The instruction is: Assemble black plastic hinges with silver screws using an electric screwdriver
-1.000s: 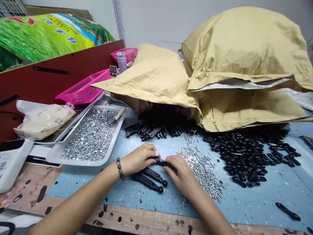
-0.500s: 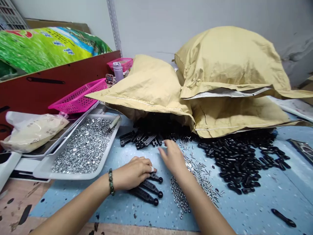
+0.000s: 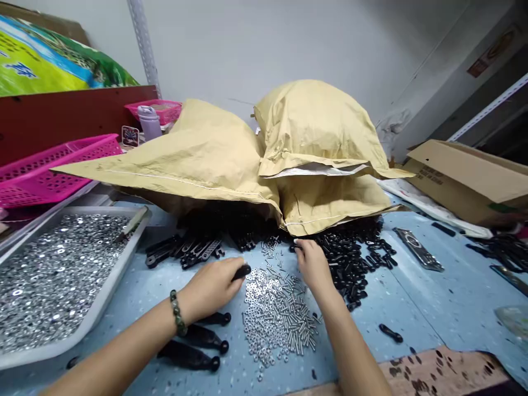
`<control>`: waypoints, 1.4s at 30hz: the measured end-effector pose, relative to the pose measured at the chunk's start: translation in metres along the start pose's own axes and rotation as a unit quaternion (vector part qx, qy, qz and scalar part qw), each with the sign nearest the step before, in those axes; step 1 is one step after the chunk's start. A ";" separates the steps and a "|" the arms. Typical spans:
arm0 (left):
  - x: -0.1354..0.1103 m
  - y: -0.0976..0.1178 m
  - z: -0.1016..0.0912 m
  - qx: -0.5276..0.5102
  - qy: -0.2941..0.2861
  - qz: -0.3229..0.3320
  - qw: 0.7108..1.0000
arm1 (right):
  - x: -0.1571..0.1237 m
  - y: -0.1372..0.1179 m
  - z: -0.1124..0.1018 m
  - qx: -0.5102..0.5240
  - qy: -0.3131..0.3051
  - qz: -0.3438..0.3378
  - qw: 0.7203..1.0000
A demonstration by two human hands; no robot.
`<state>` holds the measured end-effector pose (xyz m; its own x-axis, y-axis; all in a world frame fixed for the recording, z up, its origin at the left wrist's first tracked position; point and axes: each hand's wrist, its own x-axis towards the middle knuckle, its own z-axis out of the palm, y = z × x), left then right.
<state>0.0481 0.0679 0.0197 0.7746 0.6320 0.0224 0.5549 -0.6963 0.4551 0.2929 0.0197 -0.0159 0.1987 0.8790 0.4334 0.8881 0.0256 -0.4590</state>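
My left hand [image 3: 216, 286] is closed round a black plastic part, whose rounded end [image 3: 242, 271] sticks out past the thumb; my fingers hide the rest. Below that wrist, several long black plastic arms [image 3: 206, 338] with ball-shaped ends lie side by side on the blue mat. My right hand [image 3: 313, 267] reaches to the left edge of a heap of small black links [image 3: 348, 264], fingertips pinched together. Something dark shows at those fingertips, too small to make out. Between my forearms spread loose silvery screws [image 3: 299, 322] and nuts [image 3: 259, 313].
A white tray [image 3: 103, 308] full of metal nuts stands at the left, with a pink basket [image 3: 61, 165] behind it. Large tan sacks [image 3: 206, 148] fill the back, black arms [image 3: 202, 247] spilling out underneath. At the right are a cardboard box [image 3: 462, 176] and a single black link [image 3: 390, 333].
The view has swung to the right. My left hand has come up off the row of arms holding a black part. My right hand has gone from the arms by the sack to the small links.
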 end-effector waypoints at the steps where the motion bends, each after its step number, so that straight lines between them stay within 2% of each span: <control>1: -0.002 0.000 -0.001 -0.039 0.015 -0.011 0.999 | 0.008 0.011 -0.002 -0.003 -0.003 0.008 1.000; 4: -0.011 -0.002 -0.006 -0.169 0.029 -0.039 0.984 | 0.022 0.022 -0.001 0.028 -0.020 0.004 0.999; 6: -0.016 -0.004 -0.009 -0.271 0.009 -0.068 0.960 | 0.020 0.009 -0.001 0.062 -0.026 -0.001 0.998; 8: -0.017 -0.006 -0.008 -0.386 -0.015 -0.095 0.918 | 0.010 -0.014 -0.002 0.136 -0.031 0.001 0.990; 9: -0.017 -0.006 -0.008 -0.434 -0.021 -0.104 0.894 | 0.003 -0.028 -0.002 0.190 -0.036 0.006 0.981; 11: -0.017 -0.005 -0.005 -0.489 -0.014 -0.117 0.864 | -0.008 -0.056 -0.001 0.373 -0.050 0.042 0.925; 13: -0.017 -0.003 -0.003 -0.470 0.007 -0.128 0.874 | -0.016 -0.078 0.004 0.482 -0.068 0.069 0.871; 15: -0.019 0.001 -0.003 -0.398 0.044 -0.123 0.908 | -0.020 -0.092 0.011 0.501 -0.081 0.076 0.858; 18: -0.024 0.008 -0.008 -0.275 0.076 -0.090 0.954 | -0.021 -0.097 0.017 0.473 -0.078 0.061 0.876; 20: -0.027 0.011 -0.012 -0.224 0.079 -0.070 0.969 | -0.021 -0.098 0.015 0.468 -0.066 0.045 0.880; 25: -0.028 0.016 -0.018 -0.169 0.106 -0.023 0.980 | -0.023 -0.104 0.007 0.465 -0.063 0.031 0.883; 28: -0.030 0.015 -0.017 -0.137 0.104 0.006 0.985 | -0.028 -0.103 0.009 0.460 -0.077 0.037 0.884; 30: -0.033 0.010 -0.018 -0.113 0.096 0.013 0.989 | -0.033 -0.097 0.008 0.435 -0.104 0.030 0.894; 32: -0.037 0.002 -0.020 -0.108 0.094 -0.013 0.990 | -0.039 -0.088 0.006 0.349 -0.143 0.004 0.926; 35: -0.043 -0.014 -0.025 -0.150 0.107 -0.112 0.977 | -0.047 -0.079 0.008 0.132 -0.200 -0.056 0.969; 38: -0.048 -0.026 -0.028 -0.180 0.106 -0.167 0.964 | -0.050 -0.083 0.022 -0.005 -0.225 -0.096 0.970; 42: -0.053 -0.034 -0.028 -0.188 0.108 -0.140 0.966 | -0.049 -0.093 0.037 -0.021 -0.202 -0.106 0.973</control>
<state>-0.0205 0.0677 0.0280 0.5068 0.8619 0.0188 0.5528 -0.3416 0.7601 0.1848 -0.0083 -0.0229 -0.1625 0.9719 0.1705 0.9091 0.2146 -0.3571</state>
